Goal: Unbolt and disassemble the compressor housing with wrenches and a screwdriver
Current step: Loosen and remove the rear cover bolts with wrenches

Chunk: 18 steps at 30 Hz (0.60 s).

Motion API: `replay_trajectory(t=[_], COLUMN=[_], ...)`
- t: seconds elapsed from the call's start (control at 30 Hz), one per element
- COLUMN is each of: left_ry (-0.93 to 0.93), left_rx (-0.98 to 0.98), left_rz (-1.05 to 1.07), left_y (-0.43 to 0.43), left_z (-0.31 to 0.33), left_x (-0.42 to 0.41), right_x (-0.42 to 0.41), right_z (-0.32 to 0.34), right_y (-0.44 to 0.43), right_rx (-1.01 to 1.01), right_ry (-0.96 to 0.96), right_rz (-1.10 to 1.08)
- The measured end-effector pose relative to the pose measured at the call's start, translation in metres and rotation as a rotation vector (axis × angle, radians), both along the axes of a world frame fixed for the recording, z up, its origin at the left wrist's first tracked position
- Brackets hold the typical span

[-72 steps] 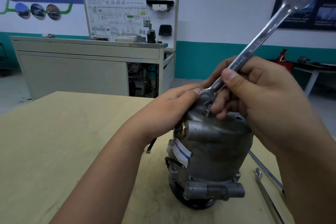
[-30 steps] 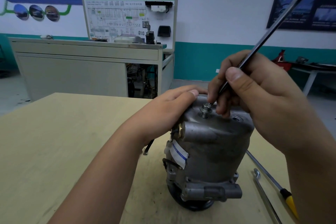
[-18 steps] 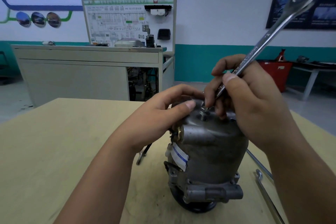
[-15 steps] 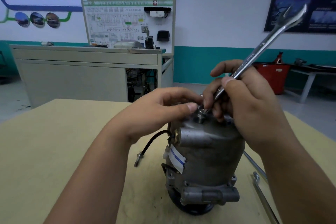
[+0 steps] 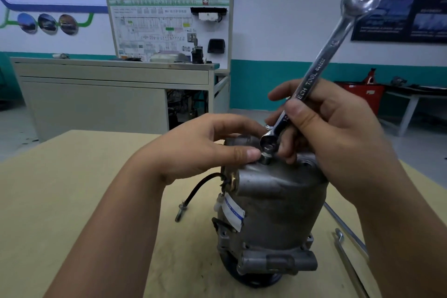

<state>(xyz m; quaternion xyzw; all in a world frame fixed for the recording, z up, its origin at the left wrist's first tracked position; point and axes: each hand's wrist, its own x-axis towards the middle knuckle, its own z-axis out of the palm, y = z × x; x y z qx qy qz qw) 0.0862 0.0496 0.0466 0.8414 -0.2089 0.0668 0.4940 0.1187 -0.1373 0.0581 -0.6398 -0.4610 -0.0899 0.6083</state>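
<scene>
A grey metal compressor housing (image 5: 273,213) stands upright on the wooden table (image 5: 60,201), pulley end down. A bolt (image 5: 266,156) sticks up from its top. My right hand (image 5: 331,133) grips a chrome combination wrench (image 5: 321,60) low on its shaft; the ring end sits over the bolt and the open-jaw end points up and to the right. My left hand (image 5: 205,150) is at the housing's top left, thumb tip touching the bolt, index finger reaching over behind it. A black cable (image 5: 198,191) hangs from the housing's left side.
Two long metal tools (image 5: 348,249) lie on the table to the right of the housing, partly hidden by my right forearm. Beyond the table stand a grey cabinet (image 5: 108,94) with a wiring display board (image 5: 169,29) and a red bin (image 5: 362,94).
The bolt has risen out of the housing top. My left hand lifted off the housing and its thumb and finger came to the bolt. The wrench stays on the bolt, its shaft swinging slightly.
</scene>
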Motion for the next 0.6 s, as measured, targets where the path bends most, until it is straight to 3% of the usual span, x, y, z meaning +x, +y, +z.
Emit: replay_trajectory(t=[0.6], left_ry=[-0.024], left_rx=[0.018], left_rz=[-0.042], left_y=[-0.0014], left_z=[-0.0043], left_x=[-0.0012], right_x=[0.0076], right_z=[-0.0035], right_y=[0.0038], right_rx=[0.104], right_ry=[0.165], right_rz=[0.082])
